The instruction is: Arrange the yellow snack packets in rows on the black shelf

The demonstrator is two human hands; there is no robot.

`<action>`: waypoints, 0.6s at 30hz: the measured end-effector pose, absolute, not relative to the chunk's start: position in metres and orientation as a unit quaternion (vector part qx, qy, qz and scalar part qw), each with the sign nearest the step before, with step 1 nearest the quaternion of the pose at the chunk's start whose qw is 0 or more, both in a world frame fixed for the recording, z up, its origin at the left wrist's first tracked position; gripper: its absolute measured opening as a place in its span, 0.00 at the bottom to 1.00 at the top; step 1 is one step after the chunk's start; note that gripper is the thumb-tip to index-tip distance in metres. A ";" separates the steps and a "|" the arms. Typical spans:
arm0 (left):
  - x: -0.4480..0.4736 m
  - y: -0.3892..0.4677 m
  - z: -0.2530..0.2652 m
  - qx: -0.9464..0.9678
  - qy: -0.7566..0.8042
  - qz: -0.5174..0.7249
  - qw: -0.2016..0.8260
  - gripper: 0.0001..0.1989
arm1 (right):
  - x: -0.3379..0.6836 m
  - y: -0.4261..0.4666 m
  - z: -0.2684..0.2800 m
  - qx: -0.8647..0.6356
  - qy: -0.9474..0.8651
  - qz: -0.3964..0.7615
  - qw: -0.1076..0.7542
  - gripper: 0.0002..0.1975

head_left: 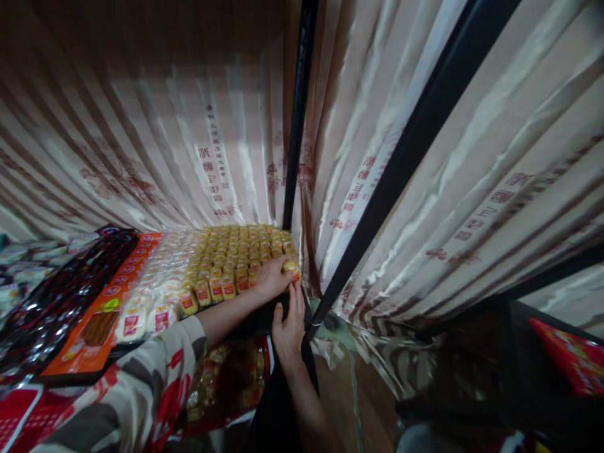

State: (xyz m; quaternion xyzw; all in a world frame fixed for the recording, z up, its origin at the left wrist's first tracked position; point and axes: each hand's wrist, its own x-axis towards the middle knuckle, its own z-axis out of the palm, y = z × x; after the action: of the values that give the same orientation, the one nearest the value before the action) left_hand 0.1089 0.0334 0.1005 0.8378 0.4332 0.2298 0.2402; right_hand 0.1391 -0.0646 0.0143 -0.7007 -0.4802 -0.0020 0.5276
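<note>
At the right end of the display, my left hand [274, 277] has its fingers closed on a small yellow snack packet [291, 272] with a red label. My right hand [289, 327] is just below, fingers stretched upward and fingertips at the packet's lower edge, thumb apart. Left of my hands stand rows of matching yellow packets [229, 284], packed upright and close together. White packets [162, 318] with red labels are lined up beside them. Below my left forearm lies a large clear and red bag [231, 380] holding more wrapped yellow packets.
Farther left are an orange snack box [97, 321], dark shiny packets [51, 308] and pale packets [28, 264]. Pleated curtains [189, 126] hang behind. A slanting black pole [401, 176] and an upright black pole [298, 119] stand near my hands. A red packet [570, 355] is at right.
</note>
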 end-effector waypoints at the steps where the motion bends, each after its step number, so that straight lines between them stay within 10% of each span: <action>1: 0.115 0.036 0.099 0.850 0.426 0.220 0.219 0.19 | 0.142 -0.062 0.011 -0.702 -0.474 0.011 0.531 0.25; 18: 0.145 0.067 0.069 0.901 0.398 0.163 0.047 0.11 | 0.172 -0.025 -0.011 -0.762 -0.428 0.098 0.476 0.27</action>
State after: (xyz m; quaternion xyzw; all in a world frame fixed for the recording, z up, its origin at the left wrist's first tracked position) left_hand 0.1455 0.0669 0.0690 0.9015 0.3979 0.1635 0.0474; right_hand 0.1718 -0.0252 -0.0109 -0.7617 -0.4279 0.0983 0.4764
